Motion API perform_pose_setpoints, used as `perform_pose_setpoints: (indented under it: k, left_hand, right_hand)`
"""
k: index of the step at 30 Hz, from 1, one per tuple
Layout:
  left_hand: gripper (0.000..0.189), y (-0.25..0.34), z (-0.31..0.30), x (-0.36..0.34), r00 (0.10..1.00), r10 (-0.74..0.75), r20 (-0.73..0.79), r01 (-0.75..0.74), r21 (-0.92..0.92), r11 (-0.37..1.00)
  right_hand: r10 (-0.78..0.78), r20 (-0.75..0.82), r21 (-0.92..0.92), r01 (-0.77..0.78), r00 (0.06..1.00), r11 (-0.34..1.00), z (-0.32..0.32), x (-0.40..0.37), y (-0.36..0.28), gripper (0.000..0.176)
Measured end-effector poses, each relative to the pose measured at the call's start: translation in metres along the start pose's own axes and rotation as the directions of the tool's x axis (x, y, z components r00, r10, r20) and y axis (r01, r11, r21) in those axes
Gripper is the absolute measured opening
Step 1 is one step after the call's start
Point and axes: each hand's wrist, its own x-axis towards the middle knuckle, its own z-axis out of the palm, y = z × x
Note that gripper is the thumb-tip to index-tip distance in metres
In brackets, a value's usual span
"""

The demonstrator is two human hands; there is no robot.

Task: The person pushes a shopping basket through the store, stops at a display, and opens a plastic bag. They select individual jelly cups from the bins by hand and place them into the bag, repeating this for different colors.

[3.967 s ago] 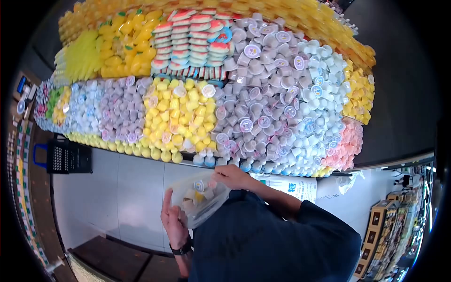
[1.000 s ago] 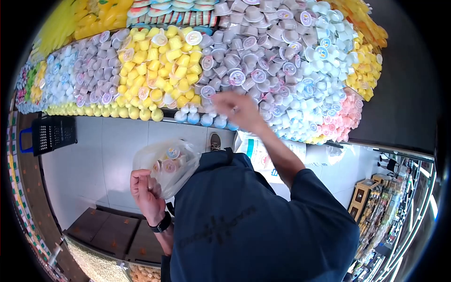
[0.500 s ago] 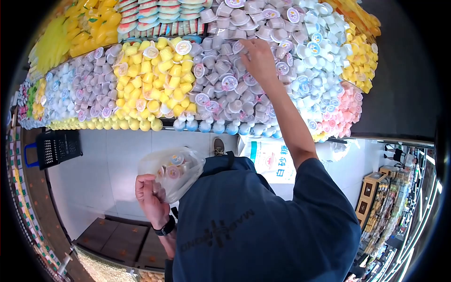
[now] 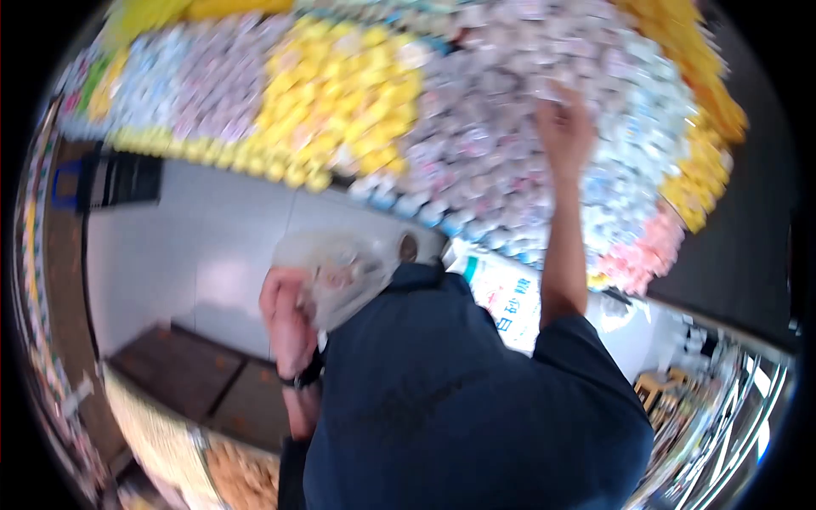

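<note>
**Shop aisle, blurred mid-reach**

Shop stock fills the upper view: a display heap (image 4: pixel 280 76) of small sealed cups, sorted by colour, with the whole picture smeared by motion. Within the heap, yellow cups (image 4: pixel 348 93) lie left of its middle, pale cups (image 4: pixel 476 144) at its middle, and pink cups (image 4: pixel 654 246) at its lower right edge.

The right hand (image 4: pixel 565 127) is stretched up into the pale cups. The blur hides whether its fingers are spread or closed on one.

Below the heap, over the white floor (image 4: pixel 204 255), the left hand (image 4: pixel 289 319) is clenched around a clear plastic bag (image 4: pixel 344 272) with a few cups inside. A wristwatch (image 4: pixel 308 374) sits on that wrist.

A printed sack (image 4: pixel 510 302) stands under the heap's lower edge, and a black basket (image 4: pixel 119 178) under its left end.
</note>
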Motion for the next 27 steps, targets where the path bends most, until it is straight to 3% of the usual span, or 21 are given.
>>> perform_pose_setpoints:
  k: [1, 2, 3, 4, 5, 6, 7, 9, 11, 14, 15, 19, 22, 24, 26, 27]
  left_hand:
    - [0.013, 0.002, -0.007, 0.0, 0.996, -0.085, 0.004, 0.085, -0.035, 0.996]
    - [0.014, 0.008, 0.009, -0.001, 0.998, 0.036, -0.047, -0.032, 0.086, 0.996]
    - [0.011, 0.009, 0.009, 0.001, 0.997, 0.078, -0.02, -0.075, 0.112, 0.991]
    - [0.013, 0.007, 0.002, 0.002, 0.998, 0.034, 0.047, -0.035, 0.007, 0.999]
    - [0.016, 0.008, 0.0, 0.004, 0.996, 0.046, 0.071, -0.044, -0.039, 0.998]
    - [0.02, 0.01, 0.002, 0.003, 0.993, 0.058, 0.104, -0.049, -0.089, 0.995]
    - [0.02, 0.012, 0.005, 0.003, 0.993, 0.049, 0.109, -0.041, -0.073, 0.996]
    - [0.02, 0.016, 0.01, 0.003, 0.991, 0.072, 0.113, -0.06, -0.107, 0.992]
    - [0.019, 0.016, 0.005, 0.005, 0.988, 0.054, 0.147, -0.037, -0.114, 0.993]
    - [0.019, 0.017, 0.006, 0.006, 0.986, 0.051, 0.162, -0.031, -0.12, 0.992]
    - [0.019, 0.018, 0.006, 0.006, 0.988, 0.059, 0.145, -0.043, -0.108, 0.993]
    - [0.019, 0.013, 0.002, 0.009, 0.987, 0.081, 0.14, -0.066, -0.109, 0.992]
    - [0.018, 0.016, 0.002, 0.006, 0.984, 0.008, 0.18, 0.02, -0.155, 0.988]
    - [0.014, 0.011, 0.008, 0.01, 0.985, 0.038, 0.166, -0.022, -0.096, 0.995]
    - [0.014, 0.01, 0.011, 0.011, 0.988, 0.04, 0.15, -0.027, -0.089, 0.996]
    - [0.014, 0.011, 0.011, 0.011, 0.991, 0.039, 0.13, -0.028, -0.08, 0.996]
  right_hand:
    - [0.089, 0.031, 0.068, -0.091, 0.996, 0.994, -0.009, -0.01, -0.003, 0.029]
    - [0.231, 0.069, 0.251, -0.241, 0.97, 0.938, -0.016, -0.02, -0.037, 0.026]
    - [0.213, 0.091, 0.373, -0.231, 0.973, 0.899, -0.016, -0.034, -0.064, 0.023]
    - [0.248, 0.207, 0.459, -0.318, 0.946, 0.83, -0.015, -0.05, -0.086, 0.023]
    - [0.202, 0.388, 0.538, -0.398, 0.899, 0.743, -0.008, -0.069, -0.101, 0.022]
    - [0.148, 0.626, 0.556, -0.571, 0.766, 0.605, -0.005, -0.088, -0.118, 0.024]
    - [-0.012, 0.76, 0.486, -0.555, 0.65, 0.675, 0.006, -0.101, -0.13, 0.025]
    - [-0.264, 0.859, 0.485, -0.532, 0.439, 0.694, 0.04, -0.133, -0.144, 0.027]
    - [-0.326, 0.863, 0.488, -0.473, 0.385, 0.733, 0.074, -0.161, -0.155, 0.029]
    - [-0.331, 0.838, 0.518, -0.444, 0.433, 0.731, 0.103, -0.188, -0.16, 0.027]
    - [-0.303, 0.899, 0.433, -0.548, 0.315, 0.716, 0.103, -0.184, -0.162, 0.028]
    - [-0.256, 0.904, 0.416, -0.567, 0.343, 0.711, 0.106, -0.195, -0.146, 0.032]
    - [-0.243, 0.925, 0.358, -0.459, 0.291, 0.813, 0.096, -0.191, -0.13, 0.037]
    - [-0.363, 0.877, 0.468, -0.394, 0.313, 0.791, 0.094, -0.191, -0.137, 0.035]
    - [-0.391, 0.872, 0.486, -0.443, 0.294, 0.753, 0.097, -0.196, -0.141, 0.034]
    - [-0.389, 0.868, 0.486, -0.365, 0.31, 0.794, 0.094, -0.192, -0.147, 0.033]
